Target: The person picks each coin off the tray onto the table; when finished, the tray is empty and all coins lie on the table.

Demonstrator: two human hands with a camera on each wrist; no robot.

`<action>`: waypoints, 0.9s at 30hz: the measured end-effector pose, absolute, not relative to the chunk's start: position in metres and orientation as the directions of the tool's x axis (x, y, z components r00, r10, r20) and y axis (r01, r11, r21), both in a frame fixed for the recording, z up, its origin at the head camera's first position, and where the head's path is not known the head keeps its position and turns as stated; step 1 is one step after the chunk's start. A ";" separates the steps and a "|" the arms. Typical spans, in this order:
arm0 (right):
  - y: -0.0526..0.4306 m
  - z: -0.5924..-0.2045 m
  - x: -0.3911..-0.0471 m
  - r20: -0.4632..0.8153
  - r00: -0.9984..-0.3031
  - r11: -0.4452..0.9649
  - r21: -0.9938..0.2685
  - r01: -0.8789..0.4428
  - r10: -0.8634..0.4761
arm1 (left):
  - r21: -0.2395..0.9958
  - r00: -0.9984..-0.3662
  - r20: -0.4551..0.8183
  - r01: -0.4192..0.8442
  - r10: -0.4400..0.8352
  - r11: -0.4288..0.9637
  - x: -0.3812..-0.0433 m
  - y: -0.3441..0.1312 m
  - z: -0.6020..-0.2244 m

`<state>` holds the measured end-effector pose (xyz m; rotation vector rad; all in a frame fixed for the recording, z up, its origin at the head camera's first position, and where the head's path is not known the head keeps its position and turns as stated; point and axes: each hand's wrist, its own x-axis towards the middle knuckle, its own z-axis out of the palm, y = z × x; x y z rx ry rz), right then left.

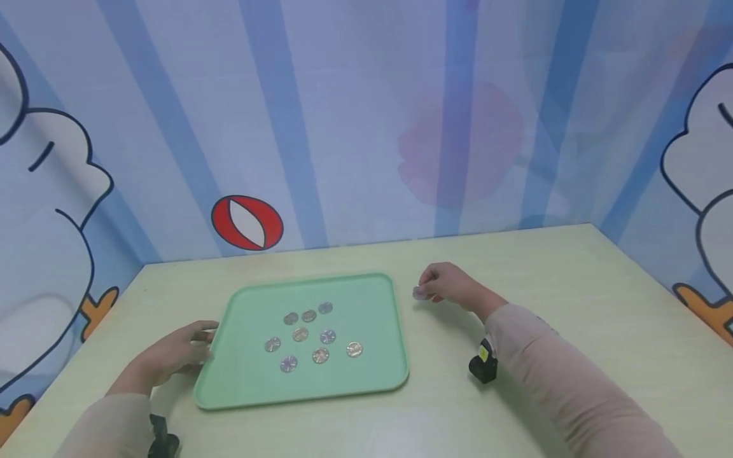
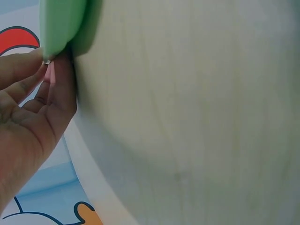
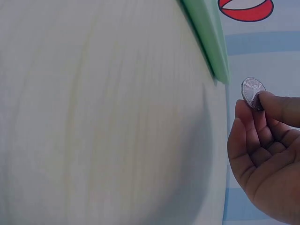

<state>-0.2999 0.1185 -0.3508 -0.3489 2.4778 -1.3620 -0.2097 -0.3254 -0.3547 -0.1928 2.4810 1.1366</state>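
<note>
A silver coin [image 3: 253,93] is pinched between the thumb and fingertips of my right hand [image 1: 452,284]. That hand is held above the table, just right of the pale green tray [image 1: 240,388]. Several more coins, among them one coin [image 1: 354,349] toward the right, lie flat and spread over the middle of the tray. At the tray's left side my left hand [image 1: 174,351] grips the rim. In the left wrist view, thumb and fingers meet at the tray's edge [image 2: 63,23], and a thin pink sliver, unclear in kind, shows between the fingers.
The pale wooden table [image 1: 458,413] runs back to a blue striped backdrop [image 1: 366,127] with cartoon figures and a red and white ball print [image 1: 247,222]. A small black device [image 1: 483,364] sits on the right wrist, another black device [image 1: 163,439] on the left.
</note>
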 end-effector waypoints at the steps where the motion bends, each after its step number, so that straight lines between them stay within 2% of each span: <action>1: 0.119 -0.351 -0.301 -0.140 -0.928 0.525 -0.848 -0.067 -0.345 | 0.693 -0.910 -0.414 -0.285 0.041 0.662 -0.210 -0.325 -0.354; 27: 0.120 -0.363 -0.317 -0.135 -0.935 0.610 -0.786 -0.100 -0.328 | 0.676 -0.903 -0.430 -0.309 0.018 0.669 -0.211 -0.323 -0.353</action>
